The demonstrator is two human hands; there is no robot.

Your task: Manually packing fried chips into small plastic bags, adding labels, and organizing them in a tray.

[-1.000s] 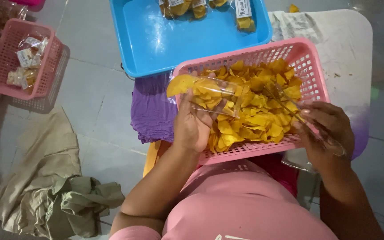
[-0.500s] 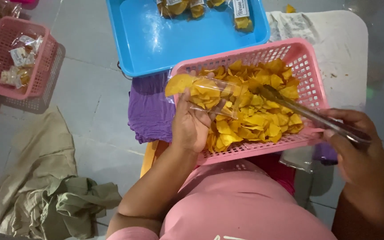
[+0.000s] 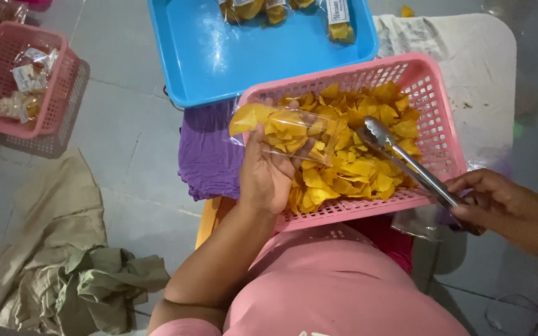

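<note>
two pink baskets (image 3: 431, 81) (image 3: 7, 43), one blue tray (image 3: 219, 56), one pair of tongs (image 3: 406, 163), two hands (image 3: 266, 177) (image 3: 505, 208)

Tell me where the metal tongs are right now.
In the head view, the metal tongs are right of centre, held by the right hand, their tips over the yellow chips in the pink basket.

Chips (image 3: 356, 168) are lying in the basket (image 3: 434, 81); the tray (image 3: 219, 56) is sitting behind it, a small basket (image 3: 7, 56) far left.
</note>
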